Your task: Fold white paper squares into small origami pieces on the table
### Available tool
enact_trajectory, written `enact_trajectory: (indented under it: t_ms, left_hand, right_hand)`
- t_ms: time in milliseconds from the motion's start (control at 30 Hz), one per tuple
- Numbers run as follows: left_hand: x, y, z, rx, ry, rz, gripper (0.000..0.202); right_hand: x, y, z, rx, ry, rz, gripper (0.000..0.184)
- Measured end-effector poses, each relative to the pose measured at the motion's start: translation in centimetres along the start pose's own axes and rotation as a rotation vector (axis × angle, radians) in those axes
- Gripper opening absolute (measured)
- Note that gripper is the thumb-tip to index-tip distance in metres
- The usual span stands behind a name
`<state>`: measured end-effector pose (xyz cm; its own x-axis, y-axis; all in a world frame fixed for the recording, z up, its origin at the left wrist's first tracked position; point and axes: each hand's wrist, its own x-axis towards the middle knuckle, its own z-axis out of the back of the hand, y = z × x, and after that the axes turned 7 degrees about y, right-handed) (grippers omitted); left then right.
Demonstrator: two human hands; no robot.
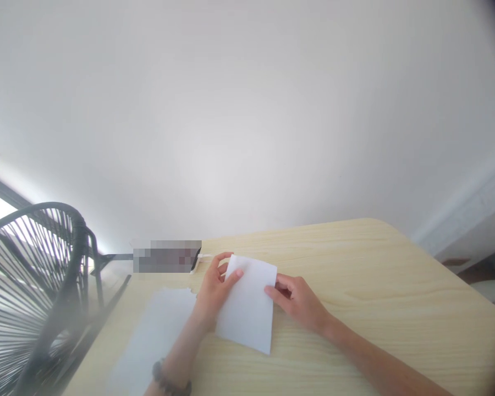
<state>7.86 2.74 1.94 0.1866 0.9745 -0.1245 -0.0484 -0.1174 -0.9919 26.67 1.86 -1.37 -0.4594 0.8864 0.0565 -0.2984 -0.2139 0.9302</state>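
Two hands on one white rectangular sheet of paper point(247, 313), which lies on the pale wood-grain worktop point(375, 286) near its far edge: left hand point(212, 294) pinches the top left corner, right hand point(301, 302) nips the right edge, fingers closed. Judged light, limp and easily creased; best held by the edges. Another, a second white sheet point(157, 335), lies just left.

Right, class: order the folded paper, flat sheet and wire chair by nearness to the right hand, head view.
1. folded paper: touched by the right hand, centre.
2. flat sheet: further left, lying flat.
3. wire chair: far left of view.
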Motion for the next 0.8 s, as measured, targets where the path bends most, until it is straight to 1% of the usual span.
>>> enact_trajectory:
  t_ms: [67, 100, 167, 233, 333, 533, 667, 800]
  left_hand:
    - [-0.1, 0.4, 0.0, -0.049, 0.120, 0.087, 0.048]
    - [-0.1, 0.6, 0.0, -0.060, 0.175, 0.114, 0.044]
    - [-0.1, 0.9, 0.1, -0.078, 0.247, 0.142, 0.037]
    - [0.0, 1.1, 0.2, -0.094, 0.258, 0.157, 0.035]
    - [0.0, 1.2, 0.2, -0.094, 0.243, 0.186, 0.037]
    - [-0.1, 1.5, 0.4, -0.082, 0.268, 0.137, 0.039]
    - [0.0, 1.7, 0.5, -0.188, 0.309, 0.133, 0.042]
    - [0.0, 1.9, 0.5, -0.250, 0.308, 0.165, 0.043]
  right_hand:
    - [0.1, -0.6, 0.5, 0.054, -0.050, -0.010, 0.030]
    - [0.2, -0.8, 0.7, 0.087, -0.082, -0.020, 0.031]
    - [0.2, -1.0, 1.1, 0.148, -0.110, -0.035, 0.031]
    - [0.2, -1.0, 1.1, 0.176, -0.056, -0.031, 0.030]
    - [0.0, -0.8, 1.1, 0.165, 0.040, -0.025, 0.028]
    - [-0.1, -0.9, 1.0, 0.257, 0.034, -0.075, 0.033]
    - [0.0, -0.8, 1.1, 0.380, 0.065, -0.058, 0.034]
    - [0.0, -0.7, 1.6, 0.489, 0.125, -0.027, 0.032]
